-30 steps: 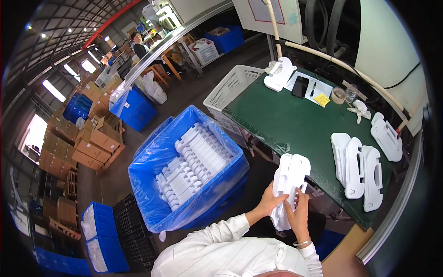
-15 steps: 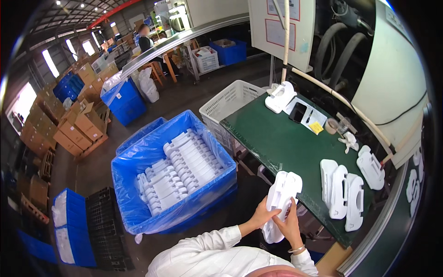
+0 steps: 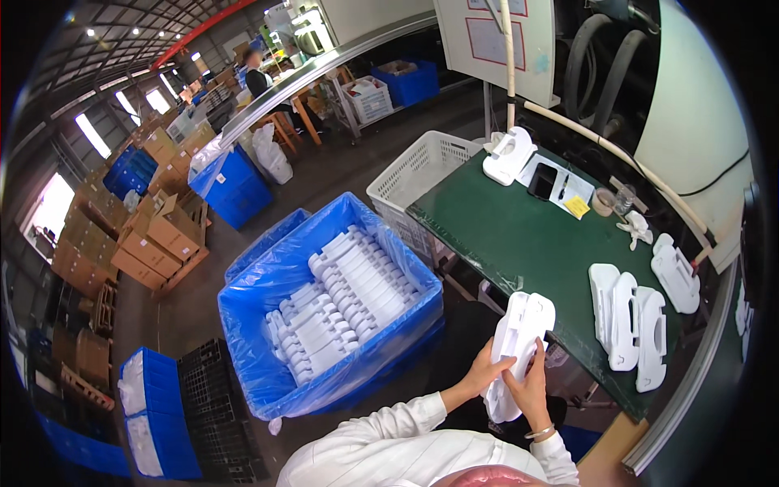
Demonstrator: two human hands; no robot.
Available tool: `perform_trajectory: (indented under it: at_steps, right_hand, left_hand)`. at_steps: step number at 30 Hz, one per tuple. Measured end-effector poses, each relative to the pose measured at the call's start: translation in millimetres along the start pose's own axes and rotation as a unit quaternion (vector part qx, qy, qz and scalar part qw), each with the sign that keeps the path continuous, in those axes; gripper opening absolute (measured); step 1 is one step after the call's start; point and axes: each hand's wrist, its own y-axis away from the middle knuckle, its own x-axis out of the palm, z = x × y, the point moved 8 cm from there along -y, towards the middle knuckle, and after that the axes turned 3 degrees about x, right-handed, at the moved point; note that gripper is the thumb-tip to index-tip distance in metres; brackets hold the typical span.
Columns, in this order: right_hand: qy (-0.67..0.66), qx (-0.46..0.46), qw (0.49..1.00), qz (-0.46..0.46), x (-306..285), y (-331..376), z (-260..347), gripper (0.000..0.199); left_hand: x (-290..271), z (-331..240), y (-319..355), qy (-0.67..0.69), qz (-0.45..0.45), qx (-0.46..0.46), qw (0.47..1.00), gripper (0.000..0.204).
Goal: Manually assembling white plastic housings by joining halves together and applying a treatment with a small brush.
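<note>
A white, elongated plastic part with rounded ends [image 3: 523, 321] is held at a tilt in front of the torso, by the near edge of a dark green rectangular counter [image 3: 503, 219]; whether that edge is touched cannot be told. The part is gripped from both sides: by the left hand [image 3: 483, 371], closed on its left edge with the thumb laid across the face, and by the right hand [image 3: 530, 388], its thumb pressed on the lower face and its fingers set along the right edge. On the counter's right side, three white slotted plastic pieces [image 3: 625, 321] are laid side by side, with a similar white piece [image 3: 675, 276] placed beyond them. At the far end, a white handled plastic piece [image 3: 510, 157] is seen near a black phone [image 3: 542, 181] and a yellow paper note [image 3: 577, 206]. To the left, rows of white plastic parts [image 3: 365, 272] are contained in a blue bin lined with clear film [image 3: 243, 357].
</note>
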Motion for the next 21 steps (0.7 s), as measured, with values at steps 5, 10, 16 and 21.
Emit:
perform_trajectory:
  at_steps: [5, 10, 16, 21]
  right_hand:
    - [-0.038, 0.039, 0.999, 0.001, -11.1, 3.1, 0.7, 0.090]
    - [-0.050, 0.046, 0.998, -0.016, -28.9, 4.6, -15.5, 0.090]
    - [-0.112, 0.036, 0.992, -0.043, -67.6, 0.1, -23.2, 0.087]
    - [-0.080, -0.014, 0.996, -0.035, -86.3, -15.0, 32.1, 0.089]
  left_hand:
    - [12.2, 6.5, -0.3, 0.021, 0.019, -0.015, 0.999, 0.058]
    - [17.2, 11.7, -5.4, 0.024, 0.004, -0.033, 0.999, 0.052]
    - [15.7, 6.1, -15.0, 0.108, -0.021, -0.059, 0.992, 0.038]
    - [18.7, -7.3, -26.7, 0.151, -0.023, -0.038, 0.988, 0.040]
